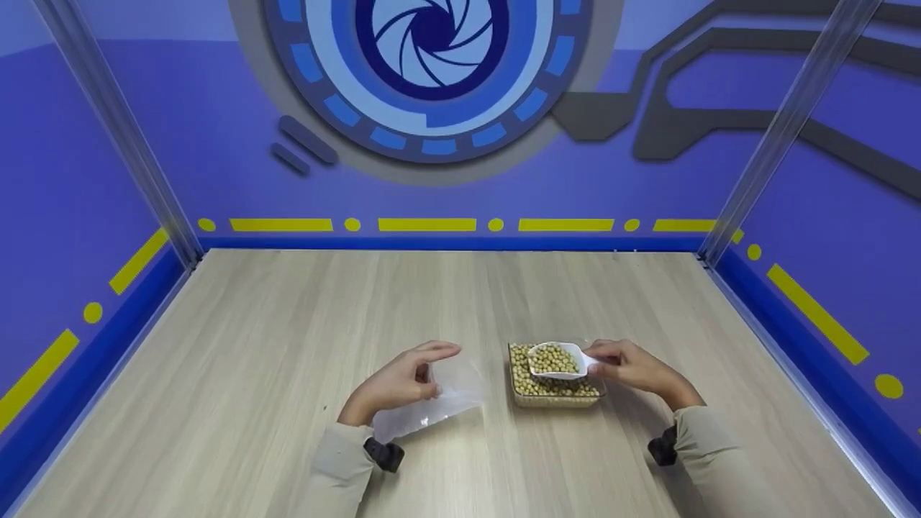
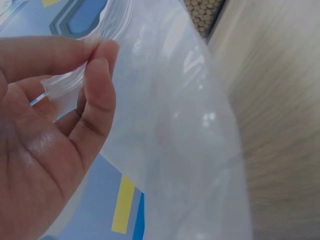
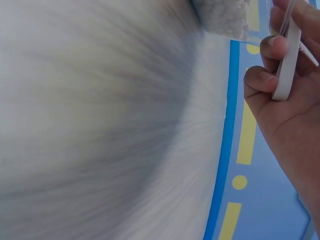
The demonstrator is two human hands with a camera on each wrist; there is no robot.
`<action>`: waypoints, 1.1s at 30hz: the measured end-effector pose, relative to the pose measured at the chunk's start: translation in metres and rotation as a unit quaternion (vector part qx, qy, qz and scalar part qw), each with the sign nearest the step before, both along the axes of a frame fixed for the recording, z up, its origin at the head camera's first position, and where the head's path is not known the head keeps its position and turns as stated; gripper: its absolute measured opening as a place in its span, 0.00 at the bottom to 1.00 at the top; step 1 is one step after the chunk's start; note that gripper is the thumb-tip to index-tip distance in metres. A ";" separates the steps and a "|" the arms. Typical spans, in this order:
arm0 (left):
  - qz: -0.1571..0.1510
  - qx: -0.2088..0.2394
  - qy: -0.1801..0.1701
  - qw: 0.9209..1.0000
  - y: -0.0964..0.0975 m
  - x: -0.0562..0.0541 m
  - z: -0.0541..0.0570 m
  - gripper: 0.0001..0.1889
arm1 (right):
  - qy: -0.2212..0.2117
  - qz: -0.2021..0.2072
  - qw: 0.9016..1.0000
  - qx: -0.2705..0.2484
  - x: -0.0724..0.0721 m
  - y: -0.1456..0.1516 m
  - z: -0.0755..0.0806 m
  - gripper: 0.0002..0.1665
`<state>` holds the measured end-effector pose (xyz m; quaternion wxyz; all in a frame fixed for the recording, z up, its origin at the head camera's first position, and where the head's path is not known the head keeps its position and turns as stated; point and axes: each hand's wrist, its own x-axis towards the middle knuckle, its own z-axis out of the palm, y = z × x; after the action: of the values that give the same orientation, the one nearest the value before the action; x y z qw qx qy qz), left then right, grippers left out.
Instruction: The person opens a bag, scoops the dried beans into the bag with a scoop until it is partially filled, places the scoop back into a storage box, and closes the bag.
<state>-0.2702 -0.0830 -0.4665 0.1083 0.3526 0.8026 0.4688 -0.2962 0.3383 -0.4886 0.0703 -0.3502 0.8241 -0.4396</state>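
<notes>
My left hand (image 1: 398, 378) pinches the top edge of a clear plastic zip bag (image 2: 170, 120) between thumb and fingers. In the head view the bag (image 1: 460, 385) hangs to the right of that hand, close over the table. My right hand (image 1: 637, 368) grips the handle of a white scoop (image 1: 581, 363), its fingers curled round the handle (image 3: 287, 70) in the right wrist view. Heaped in the scoop are pale yellow-green beans (image 1: 554, 357) that look like soybeans. Directly beneath it stands a clear rectangular container (image 1: 554, 401) holding many more of the same beans.
A wood-grain table (image 1: 288, 309) carries everything. Blue printed walls (image 1: 432, 194) with yellow dashes enclose its back and sides, and metal posts (image 1: 777, 144) rise at the rear corners. A small black device (image 1: 385, 455) is strapped to each wrist.
</notes>
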 end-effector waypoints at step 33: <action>-0.001 0.003 -0.011 1.000 0.001 -0.002 0.000 0.34 | -0.006 -0.019 0.999 0.026 0.004 -0.007 0.027 0.13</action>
<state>-0.2719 -0.0817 -0.4665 0.1163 0.3486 0.7994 0.4753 -0.2926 0.3312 -0.4618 0.0763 -0.3302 0.8413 -0.4212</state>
